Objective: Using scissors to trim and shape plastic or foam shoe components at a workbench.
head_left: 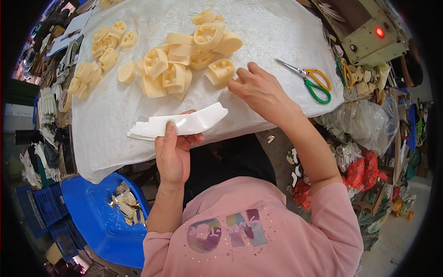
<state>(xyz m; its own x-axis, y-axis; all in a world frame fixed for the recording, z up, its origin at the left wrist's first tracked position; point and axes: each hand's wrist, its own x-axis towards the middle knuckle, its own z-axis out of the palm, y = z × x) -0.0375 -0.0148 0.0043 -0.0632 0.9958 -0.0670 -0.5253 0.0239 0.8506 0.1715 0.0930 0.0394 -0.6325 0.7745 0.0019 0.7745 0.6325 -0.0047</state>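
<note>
My left hand [174,154] is closed around a small stack of glossy white, curved strips [194,122], its thumb pressed flat on top. The strips lie tilted, with the right end higher, above the table's near edge. Over the table to the right, my right hand [258,90] has its fingers curled in; what they hold, if anything, is hidden. Just left of its fingertips sits a cream hollow moulded block [220,71], at the edge of a heap of similar cream blocks [182,48]. I cannot tell whether the fingers touch it.
Scissors [309,78] with yellow and green handles lie right of my right hand. More cream blocks [110,41] stand at the far left of the white-covered table [110,134]. A blue tub [87,203] with scraps stands below left. A box [376,41] with a red light is at far right.
</note>
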